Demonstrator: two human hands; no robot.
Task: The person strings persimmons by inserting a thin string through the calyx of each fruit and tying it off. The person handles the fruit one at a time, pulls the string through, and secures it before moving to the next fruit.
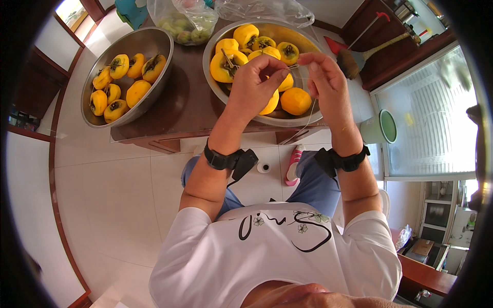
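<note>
My left hand [257, 82] and my right hand [324, 79] are raised over a wide metal basin [215, 96] of peeled persimmons. Both hold a thin white string [293, 67] that is looped between their fingertips; a loose length of it hangs past the basin's near rim. Just left of my left hand lies a large peeled persimmon [219, 68] with its stem up. A single peeled persimmon [295, 101] rests below the gap between my hands. At the left, a tilted metal basin [168, 57] contains several more peeled persimmons [138, 93] with dark calyxes.
Both basins are on a dark wooden table [177, 100]. Behind them is a clear plastic bag [185, 23] of greenish round fruit. A green bucket [379, 127] and a broom [350, 63] are at the right. A small white roll [264, 167] lies on the floor between my feet.
</note>
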